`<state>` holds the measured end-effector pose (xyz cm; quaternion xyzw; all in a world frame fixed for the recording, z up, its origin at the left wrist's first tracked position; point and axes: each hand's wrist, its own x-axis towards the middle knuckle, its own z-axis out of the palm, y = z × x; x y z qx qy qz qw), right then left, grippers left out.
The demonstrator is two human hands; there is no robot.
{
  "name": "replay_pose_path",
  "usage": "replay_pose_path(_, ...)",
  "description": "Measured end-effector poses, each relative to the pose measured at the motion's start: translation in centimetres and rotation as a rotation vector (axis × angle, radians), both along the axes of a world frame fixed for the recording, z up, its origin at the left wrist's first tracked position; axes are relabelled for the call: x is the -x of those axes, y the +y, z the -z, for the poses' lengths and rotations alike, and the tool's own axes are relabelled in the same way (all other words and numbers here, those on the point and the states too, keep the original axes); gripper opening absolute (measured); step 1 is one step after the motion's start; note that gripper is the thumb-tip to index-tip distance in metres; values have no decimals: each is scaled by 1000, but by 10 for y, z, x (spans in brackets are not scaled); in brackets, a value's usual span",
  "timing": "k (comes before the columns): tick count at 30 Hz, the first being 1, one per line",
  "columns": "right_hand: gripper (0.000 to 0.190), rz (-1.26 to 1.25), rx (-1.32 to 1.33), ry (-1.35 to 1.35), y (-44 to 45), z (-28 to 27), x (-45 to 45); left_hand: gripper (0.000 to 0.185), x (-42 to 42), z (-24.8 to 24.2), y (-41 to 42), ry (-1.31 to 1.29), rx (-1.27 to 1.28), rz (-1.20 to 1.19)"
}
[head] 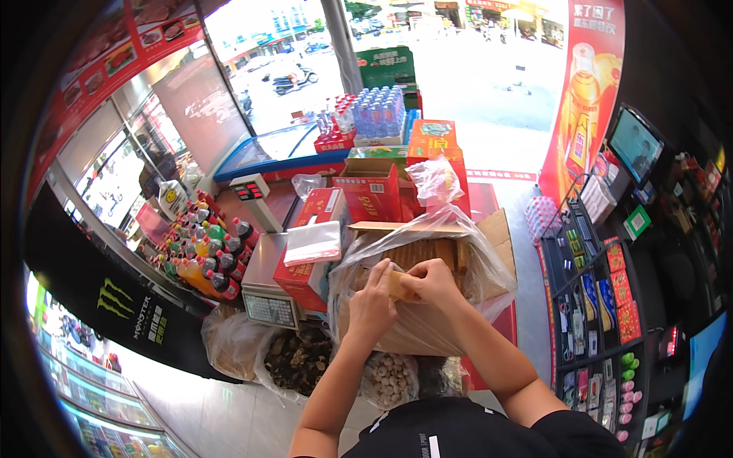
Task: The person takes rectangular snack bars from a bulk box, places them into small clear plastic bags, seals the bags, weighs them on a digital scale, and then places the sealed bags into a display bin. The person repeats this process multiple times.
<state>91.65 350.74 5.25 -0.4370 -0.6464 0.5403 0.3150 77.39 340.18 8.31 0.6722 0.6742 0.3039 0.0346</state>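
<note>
Between my hands is a small tan-yellow piece point(399, 287), whose exact kind I cannot tell. My left hand point(371, 306) has its fingers along the left side of it. The thumb and fingers of my right hand point(433, 281) pinch its right end. Both hands are over an open cardboard carton point(409, 335) lined with a clear plastic bag point(487, 269). Inside the carton lie brown, slab-like pieces point(421, 252), partly hidden by my hands and the plastic.
Left of the carton stand a digital scale point(269, 260) and a red box point(298, 280) topped by plastic bags point(312, 243). Soft-drink bottles point(212, 252) crowd farther left. Bags of dark dried goods point(298, 360) and pale bulbs point(389, 380) sit below. A goods rack point(595, 309) stands right.
</note>
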Motion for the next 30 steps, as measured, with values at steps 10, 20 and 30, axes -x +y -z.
replay_pose_path(10, 27, -73, 69, 99, 12, -25, -1, 57, 0, -8, 7, -201, -151, 38)
replay_pose_path(20, 32, 125, -481, -303, 24, -53, -18, 54, 2, -5, 33, -421, -22, 133)
replay_pose_path(30, 35, 178, -465, -306, 29, -41, -7, 55, 11, -8, 48, -302, -109, 296)
